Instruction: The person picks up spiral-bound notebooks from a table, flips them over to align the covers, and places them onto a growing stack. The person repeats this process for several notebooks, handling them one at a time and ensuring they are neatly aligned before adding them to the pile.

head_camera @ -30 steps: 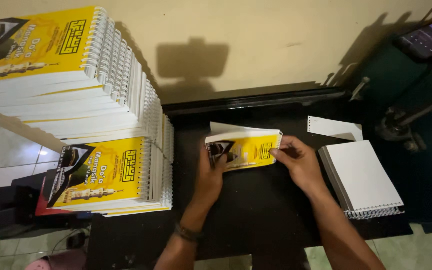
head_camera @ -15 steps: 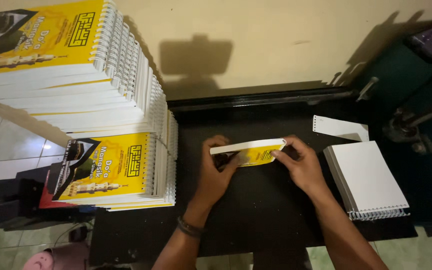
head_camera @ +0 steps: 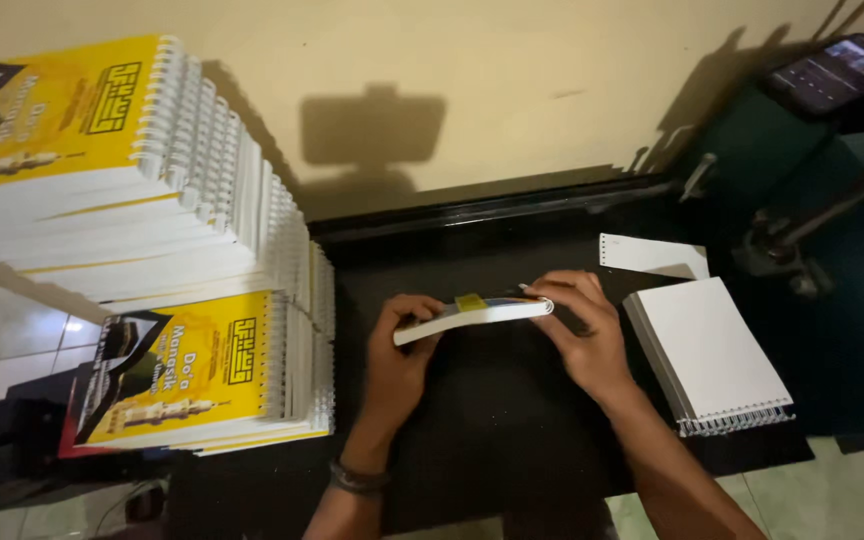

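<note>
Tilted flatter since half a second ago, the small booklet [head_camera: 472, 314] now shows me mostly its page edge. Near me, my left hand [head_camera: 404, 352] closes its grip on one end and my right hand [head_camera: 582, 335] on the other, likely to square the pages above the black bench [head_camera: 492, 440]. Farther out sit the white spiral pad [head_camera: 712, 355] and yellow booklet stacks [head_camera: 192, 370].

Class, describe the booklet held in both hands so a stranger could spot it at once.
Find the black table against the cream wall. At its middle, the left hand and right hand hold a thin booklet. Unlike the stacked yellow books, it is seen edge-on.
</note>
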